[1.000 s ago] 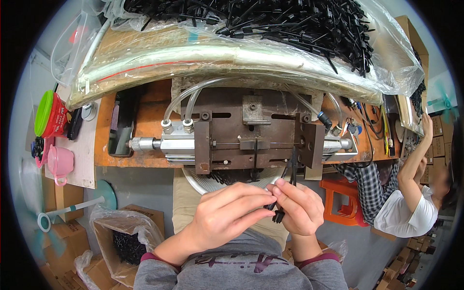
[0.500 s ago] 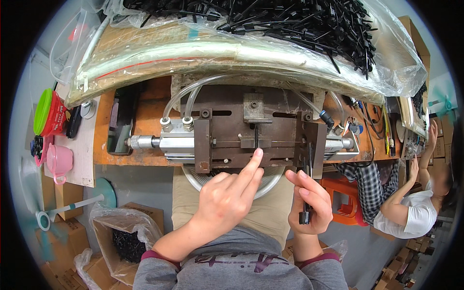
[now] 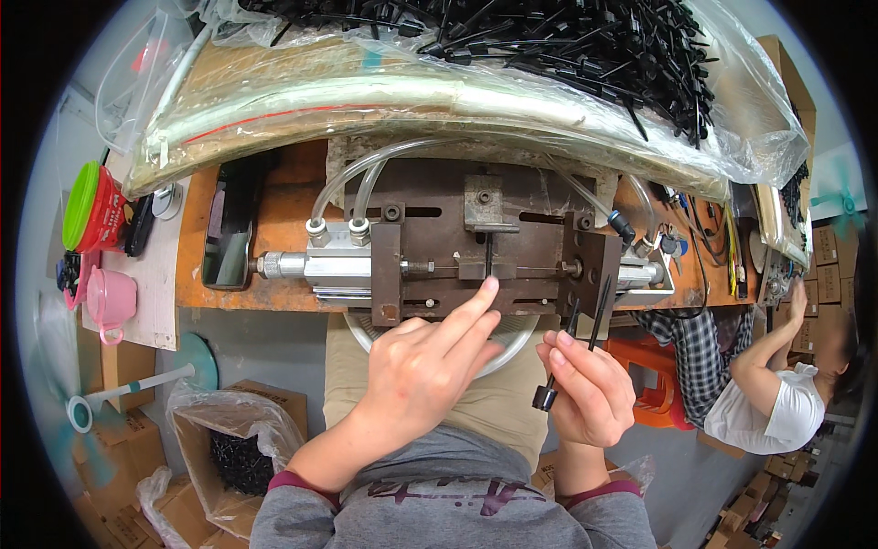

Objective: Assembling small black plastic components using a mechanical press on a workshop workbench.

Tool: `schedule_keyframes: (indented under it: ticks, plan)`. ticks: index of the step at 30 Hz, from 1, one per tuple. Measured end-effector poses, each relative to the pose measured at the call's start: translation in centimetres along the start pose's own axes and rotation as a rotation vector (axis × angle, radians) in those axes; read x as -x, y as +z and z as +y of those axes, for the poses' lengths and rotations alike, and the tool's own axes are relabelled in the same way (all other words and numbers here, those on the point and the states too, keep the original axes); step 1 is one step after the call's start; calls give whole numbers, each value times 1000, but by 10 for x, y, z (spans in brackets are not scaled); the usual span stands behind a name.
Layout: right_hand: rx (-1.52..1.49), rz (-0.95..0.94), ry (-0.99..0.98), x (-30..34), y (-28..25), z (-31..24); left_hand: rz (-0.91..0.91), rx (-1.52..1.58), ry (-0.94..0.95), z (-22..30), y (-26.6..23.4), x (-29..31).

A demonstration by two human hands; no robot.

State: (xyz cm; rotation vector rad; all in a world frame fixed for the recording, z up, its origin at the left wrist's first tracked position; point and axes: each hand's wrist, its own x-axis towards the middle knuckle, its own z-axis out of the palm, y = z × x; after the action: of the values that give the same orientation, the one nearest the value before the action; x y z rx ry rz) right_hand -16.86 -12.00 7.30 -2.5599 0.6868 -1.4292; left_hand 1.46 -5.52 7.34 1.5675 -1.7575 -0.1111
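Note:
My left hand has its index finger stretched out, the fingertip at the near end of a thin black plastic piece. That piece stands in a small block in the middle of a dark metal fixture. My right hand, to the right and nearer me, pinches thin black plastic strips that look like cable ties. One has a blocky head sticking out below my fingers on the left. The strips point up, close to the fixture's right end plate. My palm hides part of them.
Air cylinders with clear hoses flank the fixture. Behind it, a plastic-lined tray holds a heap of black strips. A phone-like dark slab and pink cup are at left. Another person works at right.
Rod ends on both sides of the fixture have moved inward toward the middle block. My right hand has turned, tilting the strips and bringing the head up and left. My left hand stays nearly still.

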Motion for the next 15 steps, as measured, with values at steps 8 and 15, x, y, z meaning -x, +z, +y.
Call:
schedule_keyframes:
  ticks: [8,15]
  plan:
    - [-50,-80,-89,-2,8,-3,60,485,-5,20,-13,9]
    - [-218,44,81,1,5,-1,19,57,-78,12,-15,10]
